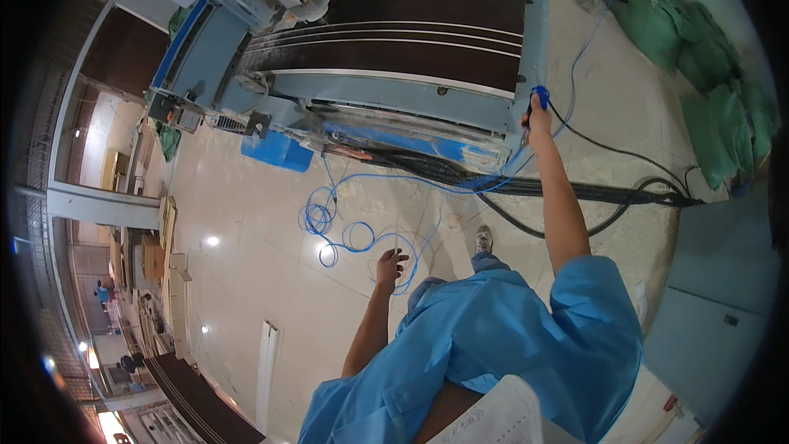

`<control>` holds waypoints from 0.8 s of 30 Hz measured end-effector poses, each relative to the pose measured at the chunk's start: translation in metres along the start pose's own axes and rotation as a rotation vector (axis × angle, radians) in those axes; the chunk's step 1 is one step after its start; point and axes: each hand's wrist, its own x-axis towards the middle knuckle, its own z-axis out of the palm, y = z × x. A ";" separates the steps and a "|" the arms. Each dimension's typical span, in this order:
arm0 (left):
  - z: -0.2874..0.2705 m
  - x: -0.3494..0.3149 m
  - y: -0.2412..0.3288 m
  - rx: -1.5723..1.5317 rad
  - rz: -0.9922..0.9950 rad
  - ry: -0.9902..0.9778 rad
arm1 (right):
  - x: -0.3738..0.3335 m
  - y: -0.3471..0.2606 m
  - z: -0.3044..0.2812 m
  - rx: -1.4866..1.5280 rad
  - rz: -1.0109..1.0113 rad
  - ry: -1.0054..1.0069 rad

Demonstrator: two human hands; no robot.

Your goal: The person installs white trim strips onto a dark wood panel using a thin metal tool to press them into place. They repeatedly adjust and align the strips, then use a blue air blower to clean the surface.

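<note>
My right hand is stretched forward to the near right corner of a CNC router's bed. It is closed round a blue and black air blow gun, whose nozzle I cannot make out. A thin blue hose runs beside that hand and lies in loose loops on the floor. On the machine bed lies a dark brown panel with pale lengthwise lines and whitish dust at its far part. My left hand hangs low over the floor by the hose loops, fingers apart, holding nothing.
The router's spindle head stands over the panel's left part. Thick black cables cross the floor before my feet. Green sacks lie at the right, above a grey cabinet. A blue bin sits under the machine.
</note>
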 end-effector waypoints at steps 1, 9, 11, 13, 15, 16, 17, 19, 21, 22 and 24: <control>0.010 -0.001 0.010 0.017 0.050 -0.003 | 0.021 -0.009 0.012 0.083 -0.013 0.094; 0.004 -0.031 -0.033 0.107 -0.110 0.113 | 0.134 -0.044 0.098 0.298 0.128 -0.026; -0.015 -0.044 -0.062 0.031 -0.235 0.221 | 0.139 -0.045 0.114 0.204 0.195 -0.065; -0.035 -0.060 -0.090 -0.056 -0.343 0.312 | 0.138 -0.044 0.130 0.150 0.228 -0.162; -0.051 -0.073 -0.112 -0.107 -0.410 0.369 | 0.133 -0.044 0.145 0.050 0.241 -0.217; -0.056 -0.079 -0.121 -0.123 -0.442 0.401 | 0.129 -0.042 0.152 0.045 0.257 -0.245; -0.059 -0.082 -0.126 -0.120 -0.497 0.439 | 0.127 -0.041 0.158 0.044 0.257 -0.258; -0.059 -0.082 -0.131 -0.178 -0.459 0.429 | 0.123 -0.039 0.169 0.000 0.254 -0.290; -0.051 -0.075 -0.127 -0.206 -0.425 0.411 | 0.121 -0.034 0.177 -0.091 0.279 -0.385; -0.045 -0.070 -0.122 -0.210 -0.399 0.391 | 0.120 -0.031 0.179 -0.141 0.301 -0.425; -0.031 -0.057 -0.108 -0.218 -0.339 0.338 | 0.119 -0.023 0.186 -0.307 0.343 -0.613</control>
